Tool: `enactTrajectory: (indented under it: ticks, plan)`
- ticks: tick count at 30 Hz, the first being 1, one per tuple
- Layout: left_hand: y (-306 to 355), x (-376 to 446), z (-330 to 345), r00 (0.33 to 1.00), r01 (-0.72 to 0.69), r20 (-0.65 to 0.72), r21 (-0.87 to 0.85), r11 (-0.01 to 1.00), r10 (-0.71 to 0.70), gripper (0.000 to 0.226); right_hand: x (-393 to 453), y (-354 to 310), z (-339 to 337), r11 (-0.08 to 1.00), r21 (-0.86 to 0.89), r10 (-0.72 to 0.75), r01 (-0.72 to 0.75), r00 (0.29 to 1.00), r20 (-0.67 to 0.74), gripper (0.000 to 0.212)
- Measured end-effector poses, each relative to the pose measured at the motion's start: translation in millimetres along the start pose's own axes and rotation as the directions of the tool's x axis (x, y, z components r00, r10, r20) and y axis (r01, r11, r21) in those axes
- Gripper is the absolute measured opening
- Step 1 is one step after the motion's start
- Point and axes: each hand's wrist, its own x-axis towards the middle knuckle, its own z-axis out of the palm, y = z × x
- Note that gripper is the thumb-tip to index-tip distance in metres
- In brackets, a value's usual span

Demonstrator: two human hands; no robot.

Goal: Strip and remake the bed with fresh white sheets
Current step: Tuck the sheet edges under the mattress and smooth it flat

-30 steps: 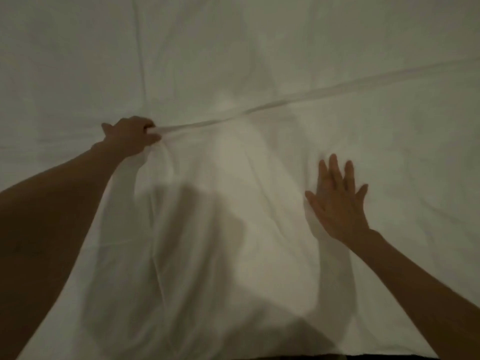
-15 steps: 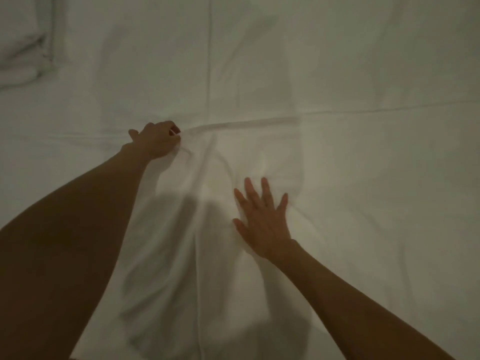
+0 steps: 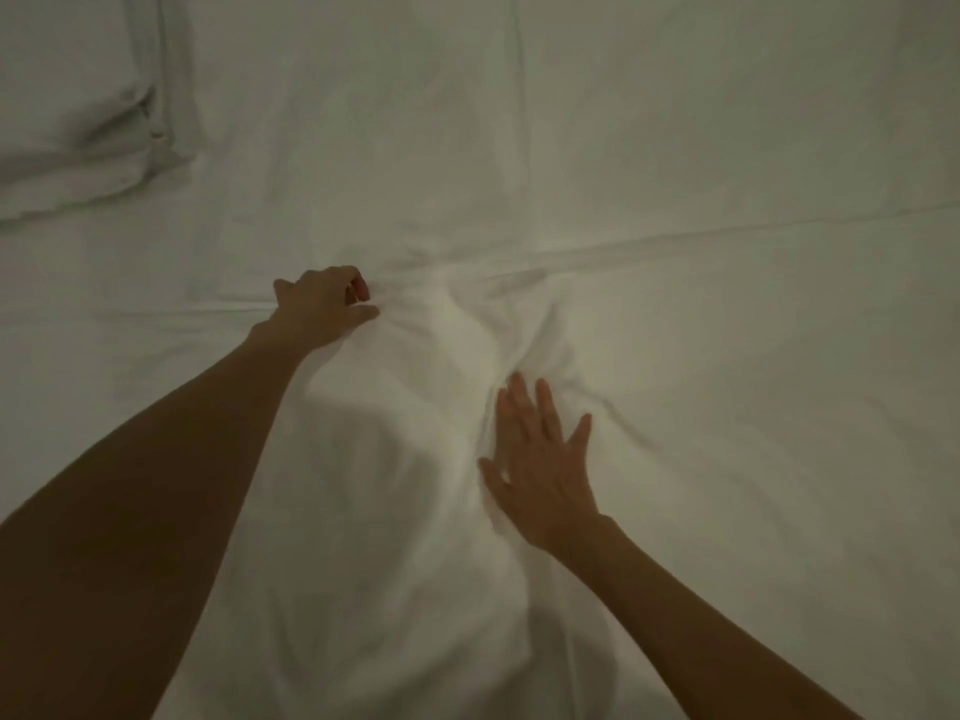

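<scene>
Two bare hands and two bare forearms are seen, both reaching forward from the near edge of the view over one white cotton sheet [image 3: 727, 356] that is spread on the bed and fills almost the whole view.

Nearest, the right hand [image 3: 540, 459] is laid flat on the sheet, a little right of the middle. Its fingers are straight and spread apart, so its grip is wide and nothing is held; only the palm and fingers are pressed on the cloth. Soft wrinkles are gathered just left of and beyond this hand, and a shadow is cast on the sheet between the two forearms.

Farther away, to the left of the middle, the left hand [image 3: 324, 306] is placed on the sheet with its fingers curled. A small bunch of the cloth is pinched between its thumb and fingers, so its grip is narrow and closed on the sheet. From this pinch one long crease [image 3: 701, 236] is drawn to the right across the bed, and one fainter straight fold line [image 3: 514, 96] runs away toward the far side.

To the right of both hands the sheet lies wide and mostly smooth.

At the far left corner, one white pillow [image 3: 67, 111] is seen, well apart from both hands. No edge of the bed can be told in this view.
</scene>
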Motion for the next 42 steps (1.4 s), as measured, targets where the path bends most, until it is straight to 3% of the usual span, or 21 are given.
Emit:
enactTrajectory:
  ticks: [3,7,12,17,19,24,28,33,36,39,42]
  plan:
    - [-27.8,3.6,-14.0,0.988,-0.114,-0.111,-0.096,0.989,0.103,0.018,-1.7,-21.0,2.1,0.994,0.07,0.091,-0.088,0.995,-0.045,0.076]
    - [-44.9,12.5,-11.6,0.966,-0.237,-0.148,-0.19,0.953,0.211,0.015,4.8,-71.3,16.9,0.992,0.125,0.055,-0.033,0.983,-0.175,0.074]
    - [-79.8,13.2,-11.5,0.991,-0.134,0.005,-0.122,0.983,0.135,0.029,27.3,-115.6,30.1,0.997,0.039,0.064,-0.063,0.997,-0.041,0.066]
    - [-149.2,3.6,-27.0,0.984,-0.041,0.175,0.123,0.992,0.019,0.045,47.1,-141.1,32.0,0.998,0.006,0.066,-0.066,0.997,-0.03,0.068]
    - [-171.2,1.4,-31.0,0.988,-0.004,0.149,0.199,0.98,-0.026,0.045,56.0,-150.4,33.3,0.998,-0.042,0.049,-0.05,0.998,-0.041,0.069]
    - [-186.9,8.4,-36.6,0.985,0.114,-0.155,0.217,0.97,-0.081,0.04,69.9,-162.5,46.0,0.989,-0.109,0.099,-0.105,0.993,-0.062,0.073]
    - [-202.2,6.2,-28.0,0.984,0.133,-0.126,0.062,0.989,-0.124,0.032,72.3,-163.9,54.4,0.982,-0.136,0.123,-0.132,0.989,-0.076,0.075]
    - [-257.5,-1.0,-47.2,0.995,0.094,0.027,0.047,0.994,-0.095,0.047,77.3,-185.4,58.9,0.965,-0.097,0.23,-0.242,0.966,-0.12,0.078]
    - [-298.9,-3.3,-60.0,0.995,0.019,0.092,0.131,0.991,-0.031,0.039,82.9,-221.2,66.0,0.965,-0.026,0.257,-0.262,0.96,-0.114,0.078]
    - [-334.6,7.4,-69.4,0.997,-0.069,0.05,0.185,0.98,0.061,0.031,86.7,-273.6,77.2,0.976,0.008,0.218,-0.219,0.969,-0.116,0.075]
    - [-354.9,29.3,-83.8,0.988,-0.14,-0.041,0.108,0.984,0.146,0.034,95.1,-341.1,100.0,0.98,0.079,0.195,-0.185,0.968,-0.156,0.07]
